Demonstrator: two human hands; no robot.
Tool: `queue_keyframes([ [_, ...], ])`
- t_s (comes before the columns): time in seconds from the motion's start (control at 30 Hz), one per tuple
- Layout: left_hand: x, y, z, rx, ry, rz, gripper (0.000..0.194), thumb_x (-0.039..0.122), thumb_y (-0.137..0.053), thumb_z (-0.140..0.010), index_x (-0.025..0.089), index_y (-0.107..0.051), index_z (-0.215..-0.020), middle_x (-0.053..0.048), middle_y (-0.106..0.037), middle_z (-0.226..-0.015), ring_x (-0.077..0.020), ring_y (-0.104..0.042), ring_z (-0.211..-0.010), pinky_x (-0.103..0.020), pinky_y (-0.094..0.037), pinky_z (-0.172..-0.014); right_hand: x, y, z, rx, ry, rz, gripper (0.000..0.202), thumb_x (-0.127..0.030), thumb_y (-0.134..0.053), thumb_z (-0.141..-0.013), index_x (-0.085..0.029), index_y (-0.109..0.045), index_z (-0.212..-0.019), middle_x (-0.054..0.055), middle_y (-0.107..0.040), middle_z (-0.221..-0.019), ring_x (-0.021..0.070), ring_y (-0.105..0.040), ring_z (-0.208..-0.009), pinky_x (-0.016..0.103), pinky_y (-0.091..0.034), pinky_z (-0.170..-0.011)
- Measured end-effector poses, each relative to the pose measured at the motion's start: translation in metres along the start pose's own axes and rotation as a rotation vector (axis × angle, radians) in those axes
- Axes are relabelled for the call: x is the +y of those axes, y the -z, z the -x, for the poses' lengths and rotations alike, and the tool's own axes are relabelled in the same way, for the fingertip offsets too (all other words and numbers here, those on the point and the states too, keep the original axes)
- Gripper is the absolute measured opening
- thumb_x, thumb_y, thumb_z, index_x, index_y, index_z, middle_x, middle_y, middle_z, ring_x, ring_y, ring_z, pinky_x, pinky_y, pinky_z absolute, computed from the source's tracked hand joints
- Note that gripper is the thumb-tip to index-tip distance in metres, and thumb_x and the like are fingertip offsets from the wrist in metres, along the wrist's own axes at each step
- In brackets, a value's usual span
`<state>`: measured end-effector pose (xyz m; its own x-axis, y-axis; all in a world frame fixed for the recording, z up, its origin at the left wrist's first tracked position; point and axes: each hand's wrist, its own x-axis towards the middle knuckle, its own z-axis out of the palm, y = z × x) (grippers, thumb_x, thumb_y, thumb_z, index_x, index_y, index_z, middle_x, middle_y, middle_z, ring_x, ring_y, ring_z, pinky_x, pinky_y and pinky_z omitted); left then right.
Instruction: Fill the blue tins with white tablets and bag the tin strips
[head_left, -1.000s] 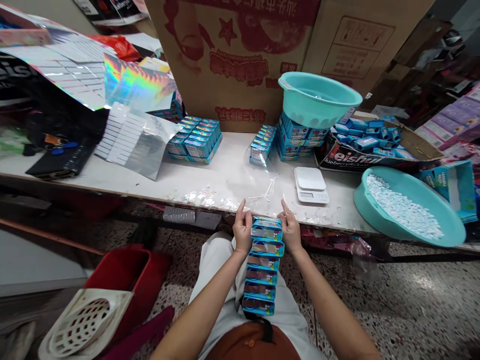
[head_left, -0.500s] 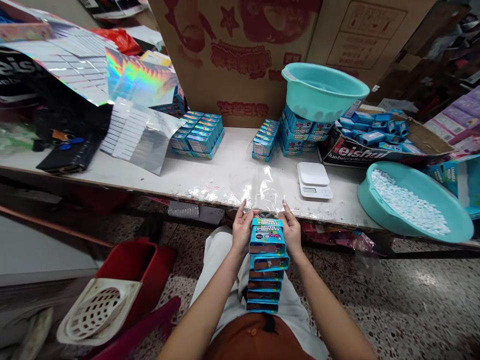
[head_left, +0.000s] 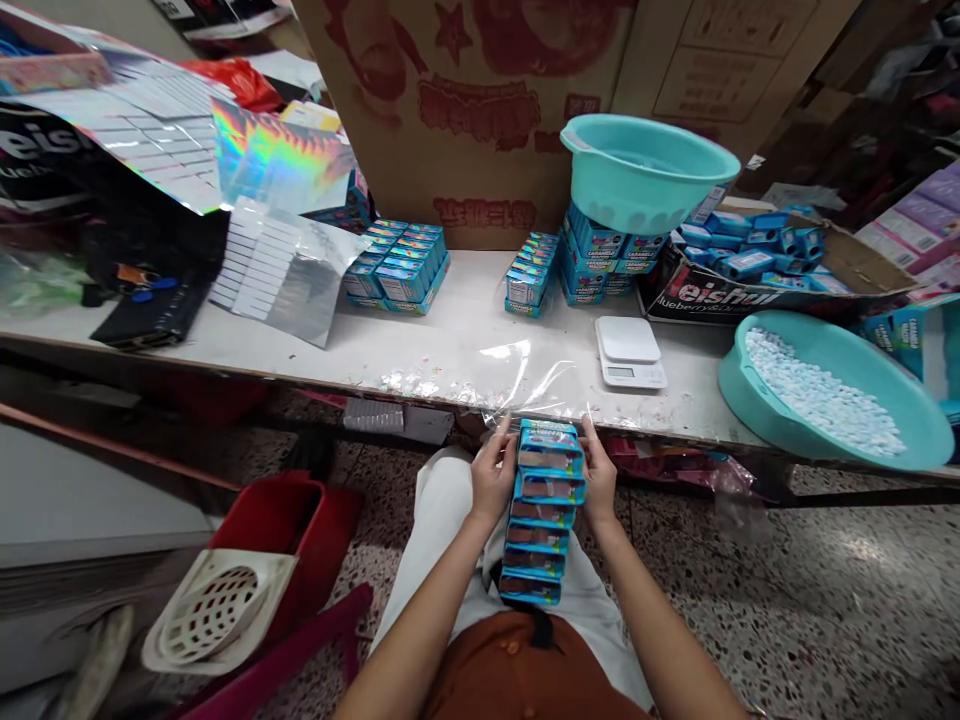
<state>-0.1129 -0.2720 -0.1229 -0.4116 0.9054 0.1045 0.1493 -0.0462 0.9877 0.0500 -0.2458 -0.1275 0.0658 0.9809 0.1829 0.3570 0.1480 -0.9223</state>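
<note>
A stack of small blue candy boxes (head_left: 541, 540) stands between my hands, above my lap at the table's front edge. My left hand (head_left: 493, 482) presses against the left side of the stack near its top, thumb and fingers on the boxes. My right hand (head_left: 599, 474) grips the opposite side at about the same height. From the top of the stack a clear plastic film (head_left: 536, 372) spreads over the table edge, with my fingertips at its near corners. Whether it is a bag or a loose sheet I cannot tell.
On the white table (head_left: 435, 345) stand a blue block of boxes (head_left: 401, 265), a smaller row (head_left: 527, 275) and a digital scale (head_left: 630, 350). A turquoise basin (head_left: 832, 400) holds white pieces; another basin (head_left: 649, 175) rests on stacked boxes. A red bucket (head_left: 330, 540) is on the floor.
Both hands and the stack have shifted slightly right. The stack has tilted, so the top boxes' printed faces show less. The plastic film has spread out wider over the table edge.
</note>
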Motion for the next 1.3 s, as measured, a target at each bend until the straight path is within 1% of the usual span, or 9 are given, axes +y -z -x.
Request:
queue_keyframes([
  [0.13,-0.020,-0.002,-0.006,-0.049,-0.199,-0.278,0.033,0.033,-0.045,-0.092,0.025,-0.057,-0.121,-0.005,-0.067,-0.113,-0.0172,-0.065,-0.095,-0.030,-0.051,-0.085,0.017,-0.002,-0.002,-0.005,0.157,0.164,0.043,-0.029,-0.043,-0.086,-0.023,-0.051,-0.128,0.005,-0.061,-0.125,0.0183,-0.060,-0.110,0.031,-0.048,-0.091],
  [0.3,-0.034,-0.002,-0.016,0.081,-0.437,-0.484,0.013,0.027,-0.051,-0.089,0.019,-0.060,-0.093,-0.004,-0.067,-0.084,-0.0145,-0.063,-0.076,-0.027,-0.051,-0.072,0.035,-0.007,-0.002,0.064,0.261,0.360,0.028,-0.030,-0.041,-0.088,-0.019,-0.055,-0.110,0.007,-0.071,-0.097,0.0186,-0.069,-0.081,0.026,-0.051,-0.063],
  [0.43,-0.019,-0.001,-0.030,0.271,-0.600,-0.564,0.014,0.027,-0.061,-0.082,0.017,-0.056,-0.091,-0.007,-0.061,-0.085,-0.0180,-0.058,-0.082,-0.032,-0.049,-0.075,0.037,-0.006,-0.010,0.230,0.245,0.434,0.024,-0.039,-0.048,-0.088,-0.017,-0.052,-0.097,0.001,-0.066,-0.067,0.0137,-0.061,-0.050,0.021,-0.040,-0.046],
  [0.53,0.001,0.000,-0.042,0.160,-0.666,-0.608,0.011,0.024,-0.059,-0.084,0.019,-0.060,-0.094,-0.007,-0.063,-0.089,-0.0190,-0.057,-0.086,-0.034,-0.047,-0.081,0.026,0.000,-0.027,0.315,0.314,0.487,0.028,-0.040,-0.055,-0.086,-0.016,-0.053,-0.098,0.002,-0.064,-0.070,0.0124,-0.057,-0.053,0.022,-0.042,-0.050],
  [0.67,0.024,0.005,-0.052,0.040,-0.646,-0.590,0.010,0.023,-0.057,-0.086,0.021,-0.065,-0.091,-0.004,-0.066,-0.086,-0.0176,-0.059,-0.085,-0.031,-0.047,-0.080,0.006,0.013,-0.049,0.207,0.553,0.546,0.015,-0.031,-0.054,-0.088,-0.018,-0.063,-0.090,0.008,-0.066,-0.087,0.0173,-0.061,-0.084,0.029,-0.048,-0.076],
  [0.8,0.042,0.012,-0.053,-0.065,-0.509,-0.540,0.014,0.027,-0.055,-0.087,0.023,-0.068,-0.089,-0.003,-0.066,-0.085,-0.0162,-0.061,-0.083,-0.028,-0.048,-0.076,-0.007,0.021,-0.054,0.113,0.654,0.548,0.016,-0.023,-0.052,-0.089,-0.019,-0.067,-0.092,0.007,-0.068,-0.086,0.0175,-0.061,-0.084,0.031,-0.048,-0.080],
  [0.9,0.049,0.014,-0.049,-0.134,-0.406,-0.457,0.015,0.027,-0.054,-0.087,0.024,-0.069,-0.089,-0.002,-0.068,-0.087,-0.0152,-0.064,-0.082,-0.026,-0.050,-0.074,-0.014,0.023,-0.049,0.071,0.690,0.539,0.021,-0.020,-0.049,-0.091,-0.018,-0.067,-0.103,0.007,-0.070,-0.091,0.0177,-0.063,-0.085,0.031,-0.048,-0.081],
  [1.0,0.049,0.015,-0.044,-0.091,-0.346,-0.417,0.015,0.027,-0.055,-0.086,0.023,-0.068,-0.091,-0.002,-0.070,-0.087,-0.0145,-0.065,-0.079,-0.025,-0.051,-0.071,-0.019,0.024,-0.044,0.054,0.710,0.536,0.024,-0.018,-0.048,-0.091,-0.017,-0.065,-0.108,0.007,-0.071,-0.091,0.0172,-0.064,-0.082,0.030,-0.048,-0.079],
  [1.3,0.055,0.022,-0.041,-0.123,-0.478,-0.500,0.016,0.023,-0.053,-0.087,0.022,-0.068,-0.092,-0.003,-0.072,-0.089,-0.0170,-0.068,-0.082,-0.029,-0.053,-0.075,-0.038,0.027,-0.046,-0.040,0.651,0.528,0.024,-0.020,-0.045,-0.092,-0.020,-0.067,-0.102,0.006,-0.070,-0.087,0.0173,-0.064,-0.085,0.030,-0.050,-0.078],
])
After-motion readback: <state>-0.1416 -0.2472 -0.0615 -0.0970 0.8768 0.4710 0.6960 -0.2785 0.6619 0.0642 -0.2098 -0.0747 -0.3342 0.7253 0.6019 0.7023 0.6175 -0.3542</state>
